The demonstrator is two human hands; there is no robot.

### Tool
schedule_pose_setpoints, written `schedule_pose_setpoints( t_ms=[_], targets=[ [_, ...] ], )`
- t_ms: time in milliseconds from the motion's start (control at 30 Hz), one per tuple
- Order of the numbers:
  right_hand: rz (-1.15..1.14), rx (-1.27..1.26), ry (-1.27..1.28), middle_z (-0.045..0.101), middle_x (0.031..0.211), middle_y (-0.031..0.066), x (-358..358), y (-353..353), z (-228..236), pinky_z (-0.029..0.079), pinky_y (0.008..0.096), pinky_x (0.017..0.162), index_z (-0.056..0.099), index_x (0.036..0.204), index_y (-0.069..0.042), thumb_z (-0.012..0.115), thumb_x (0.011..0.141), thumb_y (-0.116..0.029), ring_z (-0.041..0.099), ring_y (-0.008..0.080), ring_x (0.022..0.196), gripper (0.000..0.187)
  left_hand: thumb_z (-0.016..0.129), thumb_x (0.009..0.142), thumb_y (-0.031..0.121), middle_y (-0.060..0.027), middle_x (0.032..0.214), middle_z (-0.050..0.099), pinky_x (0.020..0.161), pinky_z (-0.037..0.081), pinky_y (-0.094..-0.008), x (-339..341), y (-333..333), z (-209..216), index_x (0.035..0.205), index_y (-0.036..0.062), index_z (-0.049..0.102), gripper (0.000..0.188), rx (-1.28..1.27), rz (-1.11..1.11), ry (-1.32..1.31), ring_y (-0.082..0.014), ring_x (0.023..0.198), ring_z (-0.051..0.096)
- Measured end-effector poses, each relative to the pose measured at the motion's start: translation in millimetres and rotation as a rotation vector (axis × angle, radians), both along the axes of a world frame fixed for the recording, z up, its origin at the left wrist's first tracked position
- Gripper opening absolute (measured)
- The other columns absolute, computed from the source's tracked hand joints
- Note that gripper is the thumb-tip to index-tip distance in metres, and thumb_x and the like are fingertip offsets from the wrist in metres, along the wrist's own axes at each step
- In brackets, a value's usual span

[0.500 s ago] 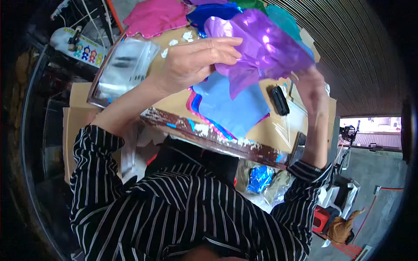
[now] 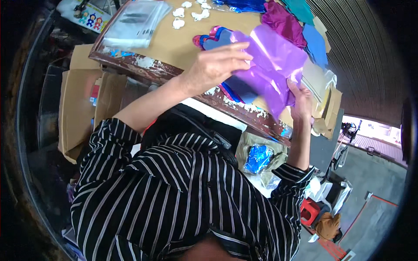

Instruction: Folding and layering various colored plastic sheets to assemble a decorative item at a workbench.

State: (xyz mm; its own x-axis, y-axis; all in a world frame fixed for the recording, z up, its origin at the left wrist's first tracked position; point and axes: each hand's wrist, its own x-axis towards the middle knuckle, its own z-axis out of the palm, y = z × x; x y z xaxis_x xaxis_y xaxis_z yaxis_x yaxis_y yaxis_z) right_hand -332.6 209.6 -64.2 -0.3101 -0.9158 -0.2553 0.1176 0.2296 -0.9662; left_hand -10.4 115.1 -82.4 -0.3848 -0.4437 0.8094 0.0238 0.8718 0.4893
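Note:
A flat, shiny purple foil balloon (image 2: 278, 61), limp and creased, is held up over the near part of the table between my two hands. My left hand (image 2: 217, 65) has its fingers closed at the left edge of the foil. At the lower right edge, my right hand (image 2: 300, 98) pinches it between thumb and fingers. Beneath the purple foil lies a stack of flat blue and pink foil pieces (image 2: 217, 37), partly covered by the foil and my left hand.
Clear plastic bags (image 2: 135, 24) lie at the table's left, near small white pieces (image 2: 178, 19). Magenta foil (image 2: 285, 26), blue foil (image 2: 315, 43) and teal foil (image 2: 300, 11) sit at the far right. A cardboard box (image 2: 80, 104) stands left of the table's worn edge (image 2: 152, 65).
The view has shifted, so the table sits higher in it. The purple foil has turned and hangs lower between my hands. My right hand, blurred before, now pinches its lower right edge.

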Motion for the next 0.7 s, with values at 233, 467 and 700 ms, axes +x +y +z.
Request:
schedule_pose_setpoints(
  t_ms=[233, 467, 700],
  targets=[
    [-0.057, -0.084, 0.237, 0.076, 0.092, 0.0042, 7.1, -18.5, -36.9, 0.053, 0.0246, 0.07, 0.076, 0.101, 0.002, 0.075, 0.094, -0.006, 0.065, 0.0083, 0.074, 0.01, 0.074, 0.082, -0.006, -0.0115, 0.117, 0.075, 0.099, 0.06, -0.0373, 71.5, 43.1, -30.0, 0.108, 0.0037, 0.077, 0.027, 0.076, 0.121, -0.307, -0.0262, 0.119, 0.069],
    [0.012, -0.026, 0.304, 0.075, 0.09, 0.0037, 11.5, -34.2, -45.2, 0.05, 0.024, 0.068, 0.076, 0.102, 0.002, 0.074, 0.095, -0.007, 0.064, 0.0078, 0.074, 0.012, 0.073, 0.087, 0.0, -0.0128, 0.113, 0.075, 0.092, 0.061, -0.036, 111.9, 20.3, -10.5, 0.109, 0.0033, 0.076, 0.022, 0.141, 0.263, -0.375, -0.0259, 0.111, 0.072],
    [0.132, -0.019, 0.713, 0.074, 0.093, 0.005, 14.7, -38.8, -42.3, 0.051, 0.0255, 0.068, 0.072, 0.106, 0.005, 0.073, 0.096, -0.01, 0.065, 0.0114, 0.075, 0.018, 0.074, 0.09, 0.002, -0.0116, 0.107, 0.077, 0.088, 0.06, -0.0333, 134.2, -48.1, 13.2, 0.108, 0.0041, 0.076, 0.018, 0.151, 0.437, -0.34, -0.026, 0.102, 0.075]
  ],
)
